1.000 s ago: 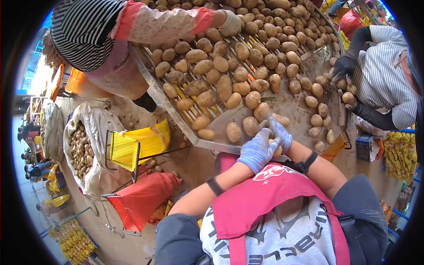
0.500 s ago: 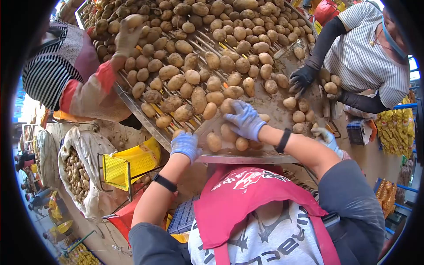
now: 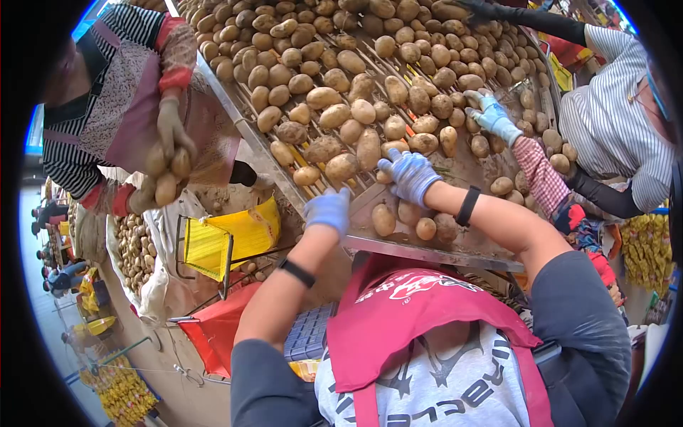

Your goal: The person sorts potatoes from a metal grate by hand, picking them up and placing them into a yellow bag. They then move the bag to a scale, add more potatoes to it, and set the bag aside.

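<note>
My right hand (image 3: 411,176), in a blue glove, reaches over the near end of the sorting table (image 3: 434,257). Its fingers are apart, their tips touching or just over a small potato (image 3: 384,176). My left hand (image 3: 327,212), also gloved, is slightly blurred at the table's near-left edge. Its fingers stretch upward, and I see nothing held in it. Between my hands and the near rim lie loose potatoes, among them a pale oval potato (image 3: 383,220) and a rounder potato (image 3: 425,228). A long potato (image 3: 368,149) lies just beyond my right hand.
Many potatoes cover the slatted far part. At left, a co-worker's gloved hands (image 3: 171,135) hold several potatoes. From the right, a light-blue gloved hand (image 3: 496,117) reaches in; a dark-gloved arm (image 3: 533,18) stretches across the far side. A yellow mesh bag (image 3: 235,238) hangs on a frame at left.
My view has shifted. My right hand's fingers have spread over the potatoes. The left co-worker's raised hand has come down to potatoes; the light-blue glove and dark-gloved arm have reached farther over the table.
</note>
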